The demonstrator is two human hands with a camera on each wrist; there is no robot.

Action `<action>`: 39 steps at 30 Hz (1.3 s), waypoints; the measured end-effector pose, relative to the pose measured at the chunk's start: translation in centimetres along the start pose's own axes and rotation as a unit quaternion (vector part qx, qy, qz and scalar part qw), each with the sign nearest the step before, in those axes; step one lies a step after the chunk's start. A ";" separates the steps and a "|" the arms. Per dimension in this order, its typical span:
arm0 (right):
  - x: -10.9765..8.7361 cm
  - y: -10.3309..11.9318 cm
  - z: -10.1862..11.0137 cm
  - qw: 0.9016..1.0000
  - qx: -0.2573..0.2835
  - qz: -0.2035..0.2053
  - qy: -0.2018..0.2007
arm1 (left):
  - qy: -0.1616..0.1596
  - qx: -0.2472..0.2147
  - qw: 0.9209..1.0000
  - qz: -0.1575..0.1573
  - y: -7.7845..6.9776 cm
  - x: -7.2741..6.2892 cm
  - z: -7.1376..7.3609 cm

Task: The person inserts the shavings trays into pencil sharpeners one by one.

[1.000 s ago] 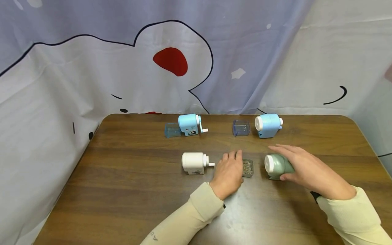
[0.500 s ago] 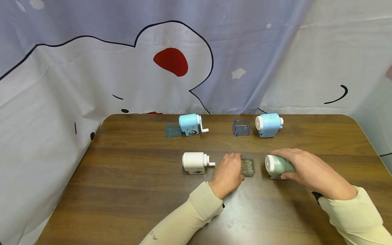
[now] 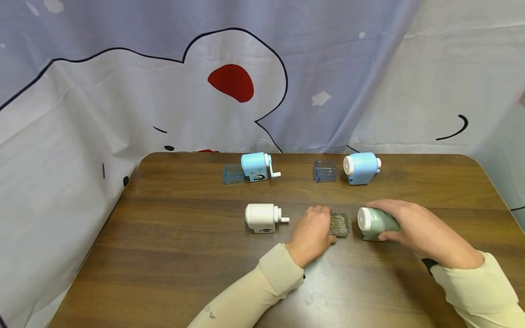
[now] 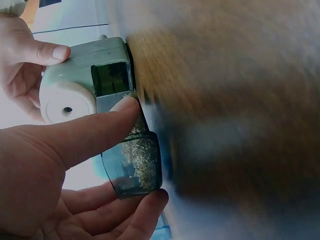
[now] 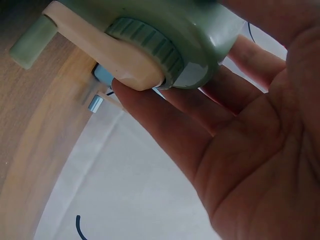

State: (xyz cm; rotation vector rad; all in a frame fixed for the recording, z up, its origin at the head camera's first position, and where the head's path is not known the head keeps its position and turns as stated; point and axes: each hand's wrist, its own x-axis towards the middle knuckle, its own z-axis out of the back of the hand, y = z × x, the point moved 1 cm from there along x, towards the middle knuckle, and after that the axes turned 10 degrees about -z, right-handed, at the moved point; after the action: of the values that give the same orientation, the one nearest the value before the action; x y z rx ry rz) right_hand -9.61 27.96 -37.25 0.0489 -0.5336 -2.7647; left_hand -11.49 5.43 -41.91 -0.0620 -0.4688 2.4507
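A see-through shavings drawer [image 3: 339, 224], filled with pencil shavings, is pinched by my left hand [image 3: 310, 234]. In the left wrist view the thumb lies along one side of the drawer [image 4: 137, 165], with the fingers on the other. My right hand [image 3: 424, 232] grips a green pencil sharpener [image 3: 375, 223] from its right side. Its white round front faces left, and its dark drawer opening [image 4: 111, 78] is in sight. From the head a small gap shows between drawer and sharpener. The right wrist view shows the sharpener's crank [image 5: 100, 47] and ribbed dial [image 5: 150, 42].
A white sharpener [image 3: 261, 217] stands left of my left hand. Farther back are a light blue sharpener [image 3: 254, 166] with a clear blue drawer [image 3: 234, 174] beside it, and another blue sharpener [image 3: 362, 168] with its drawer [image 3: 325, 171] apart. A printed curtain [image 3: 164, 100] hangs behind the table.
My left hand has slid the drawer rightward, closer to the green sharpener. The raised fingers of my right hand have come down onto the sharpener, which has stayed about in place.
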 end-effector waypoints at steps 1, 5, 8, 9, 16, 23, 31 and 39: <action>0.0 0.0 0.0 1.000 0.001 -0.001 0.000 | 0.003 0.002 1.000 -0.001 -0.1 0.1 -0.1; -0.1 -0.2 0.0 1.000 0.005 -0.004 0.000 | 0.006 0.011 1.000 -0.007 -0.4 0.3 -0.3; -0.1 -0.4 0.0 1.000 0.004 -0.004 -0.002 | 0.004 0.018 1.000 -0.010 -0.6 0.5 -0.4; -0.1 -0.4 0.0 1.000 0.005 -0.004 -0.003 | 0.003 0.019 1.000 -0.011 -0.7 0.6 -0.5; -0.1 -0.6 0.2 1.000 0.005 -0.006 -0.001 | 0.002 0.027 0.999 -0.022 -1.3 1.1 -0.9; 0.0 -0.7 0.2 1.000 0.007 -0.008 0.000 | 0.000 0.032 0.999 -0.029 -1.9 1.3 -1.0; 0.0 -0.8 0.1 1.000 0.005 -0.006 0.000 | -0.015 0.048 0.998 -0.044 -2.0 1.4 -1.1; 0.0 -0.8 0.1 1.000 0.003 -0.003 0.004 | -0.023 0.058 0.997 -0.053 -2.1 1.6 -1.1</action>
State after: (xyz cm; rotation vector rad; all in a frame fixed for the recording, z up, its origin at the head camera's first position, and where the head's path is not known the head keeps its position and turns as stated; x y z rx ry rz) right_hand -9.87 28.69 -37.46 0.0623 -0.5422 -2.7678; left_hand -11.37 8.23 -42.09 0.0656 -0.3395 2.3730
